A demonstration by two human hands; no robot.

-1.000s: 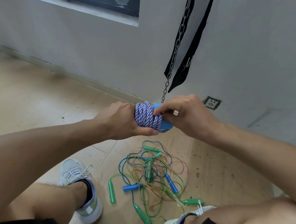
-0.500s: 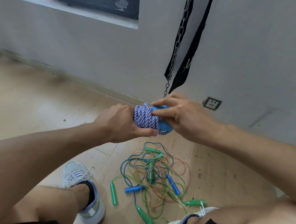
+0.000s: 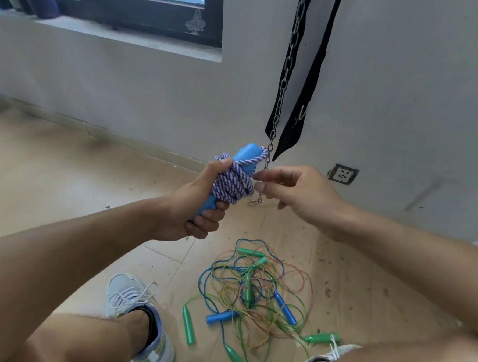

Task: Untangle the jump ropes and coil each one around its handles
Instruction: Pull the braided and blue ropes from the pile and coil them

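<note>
My left hand (image 3: pixel 200 203) grips a pair of light blue handles (image 3: pixel 246 154), tilted up to the right, with a purple-and-white braided rope (image 3: pixel 233 184) coiled around them. Its thumb presses on the top of the coil. My right hand (image 3: pixel 295 195) hovers just right of the coil with fingers loosely extended, holding nothing. On the wooden floor below lies a tangled pile of thin ropes (image 3: pixel 256 291), blue, green and pink, with green handles (image 3: pixel 188 324) and blue handles (image 3: pixel 221 317) among them.
A metal chain (image 3: pixel 288 72) and a black strap (image 3: pixel 308 87) hang down the grey wall just behind the coil. A wall socket (image 3: pixel 343 174) sits at the right. My two shoes (image 3: pixel 137 314) flank the pile on the floor.
My right hand has let go of the coiled rope and drawn back to the right. My left hand has tilted the handles upright and raised them.
</note>
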